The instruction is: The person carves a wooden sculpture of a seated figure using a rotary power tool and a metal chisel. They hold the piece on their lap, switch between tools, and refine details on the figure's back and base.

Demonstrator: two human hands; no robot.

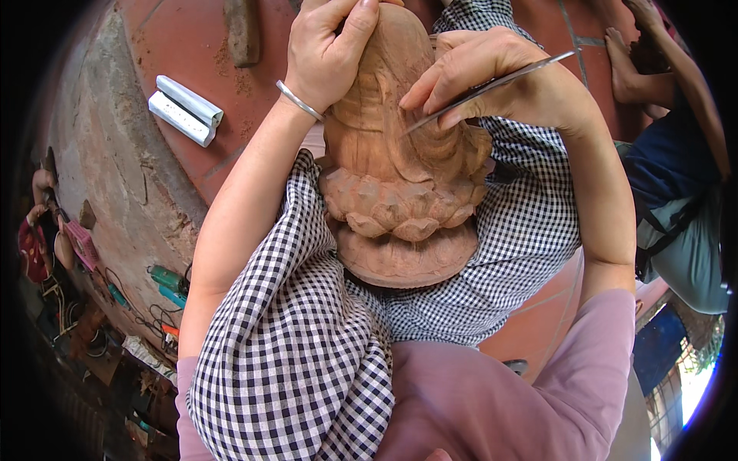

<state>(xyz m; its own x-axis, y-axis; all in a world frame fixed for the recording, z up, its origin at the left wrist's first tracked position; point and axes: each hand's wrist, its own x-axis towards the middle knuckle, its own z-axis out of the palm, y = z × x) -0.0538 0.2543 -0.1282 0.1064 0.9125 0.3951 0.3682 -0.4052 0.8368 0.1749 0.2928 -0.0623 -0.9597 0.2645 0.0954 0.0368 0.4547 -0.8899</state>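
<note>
A carved wooden statue (373, 138) with a lotus-petal base (403, 257) rests against my lap, on black-and-white checked cloth (300, 330). My left hand (327, 58), a metal bangle at its wrist, is closed around the statue's upper end near the frame's top edge. A slim metal carving tool (538, 67) is pinched between the thumb and fingers of my right hand (503, 65). The tool slants down to the left, its tip at the carved folds on the statue's front. Part of the upper statue is hidden behind my hands.
On the red tiled floor (173, 46) lie a silvery-white folded block (184, 111) and a worn wooden piece (243, 34) among sawdust. A stone ledge (108, 131) runs along the left, with green power tools (167, 278) and cords beyond. Another person (669, 173) sits close at the right.
</note>
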